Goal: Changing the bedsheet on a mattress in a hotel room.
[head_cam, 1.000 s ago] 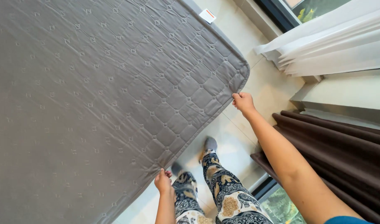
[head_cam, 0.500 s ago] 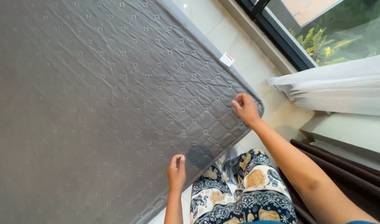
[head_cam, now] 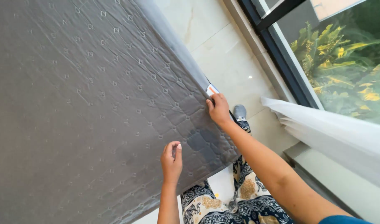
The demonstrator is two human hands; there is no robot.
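Hands first — right hand (head_cam: 219, 110) is clamped on the edge of the grey quilted mattress (head_cam: 94, 112), by a small white tag (head_cam: 212, 89) near its corner. Left hand (head_cam: 171, 161) has its fingers loosely pinched, pressing the face lower down; can't tell if it actually grips fabric. The mattress stands tilted on the pale tiled floor (head_cam: 223, 58), beside the window (head_cam: 335, 54) and white curtain (head_cam: 335, 128). Looks heavy and floppy — best gripped along the edges. Stitched diamond pattern, some darker patches.

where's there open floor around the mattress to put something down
Bare tile floor lies between the grey mattress edge and the window frame. It is crowded near the right hand, legs and white curtain.
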